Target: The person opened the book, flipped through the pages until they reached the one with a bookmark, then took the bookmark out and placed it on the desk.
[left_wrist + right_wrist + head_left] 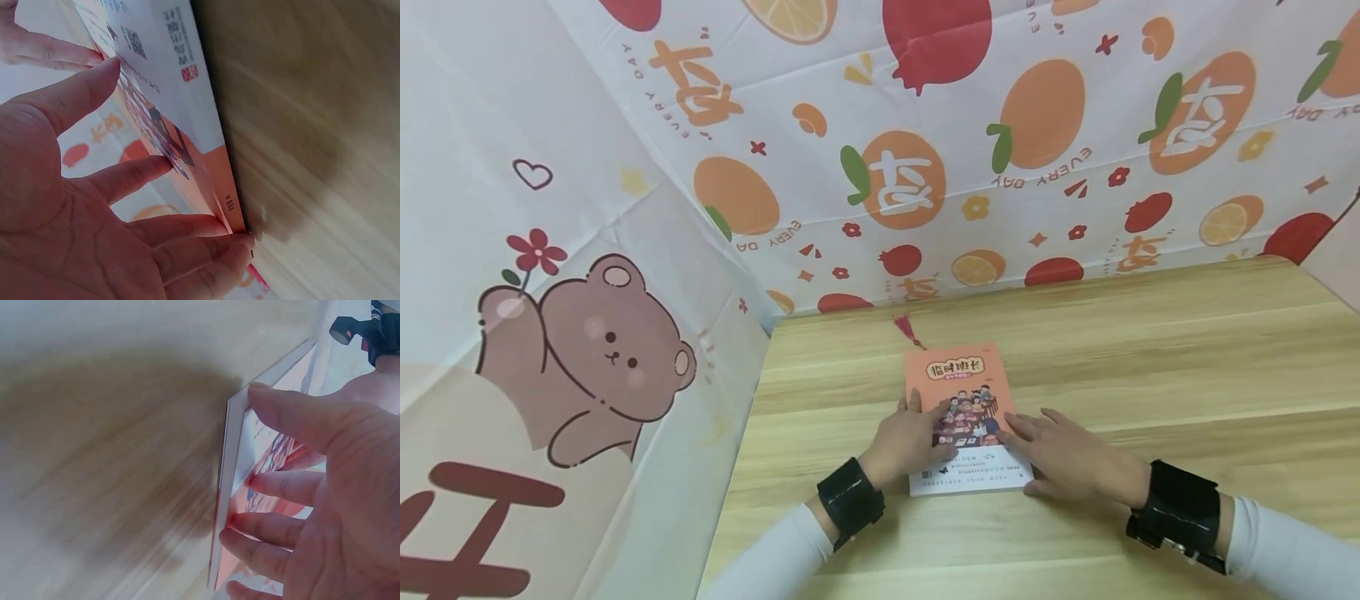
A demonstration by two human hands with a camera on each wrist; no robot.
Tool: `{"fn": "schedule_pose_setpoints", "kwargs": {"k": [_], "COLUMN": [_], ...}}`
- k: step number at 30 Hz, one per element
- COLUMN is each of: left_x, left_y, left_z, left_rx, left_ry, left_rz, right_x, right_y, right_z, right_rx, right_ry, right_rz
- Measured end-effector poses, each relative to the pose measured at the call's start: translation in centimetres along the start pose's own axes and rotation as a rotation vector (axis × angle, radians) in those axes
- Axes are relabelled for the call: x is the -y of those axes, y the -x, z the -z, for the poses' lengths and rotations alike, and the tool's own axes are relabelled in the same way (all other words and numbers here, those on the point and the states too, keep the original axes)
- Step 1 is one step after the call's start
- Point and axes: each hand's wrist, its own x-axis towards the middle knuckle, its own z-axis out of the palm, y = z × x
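A closed paperback book with an orange cover, cartoon children and a white lower band lies flat on the table. My left hand rests on the cover's left part, its fingertips on the cover and along the spine edge in the left wrist view. At the opposite side my right hand touches the book; in the right wrist view its thumb lies at a corner and the fingers reach the page edge and cover. A red tassel sticks out at the book's far end.
The book lies on a wood-grain table. Behind it hangs a fruit-printed white cloth, and a cloth with a bear print hangs at the left. Both wrists wear black bands.
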Motion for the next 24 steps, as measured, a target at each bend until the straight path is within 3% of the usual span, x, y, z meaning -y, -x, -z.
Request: {"fn": "schedule_pose_setpoints", "kwargs": {"k": [12,17,21,24], "left_x": [-1.7,-1.8,-1.5,-1.1], "left_y": [0.4,0.4,1.2,2.2], "left_z": [-0.7,-0.8,-1.1,-1.2], "left_rx": [-0.029,-0.035,-0.015,0.013], "left_ry": [-0.065,-0.040,0.009,0.030], "left_rz": [-0.024,-0.029,-0.033,-0.075], "right_x": [0.1,0.0,0.0,0.1], "right_y": [1.7,1.9,1.9,1.9], "right_z": [0.2,0.4,0.5,0.7], "right_rx": [0.019,0.008,0.016,0.027], "right_ry": [0.008,0.004,-0.016,-0.045], "right_rz": [-0.012,-0.008,-0.014,-0.021]}}
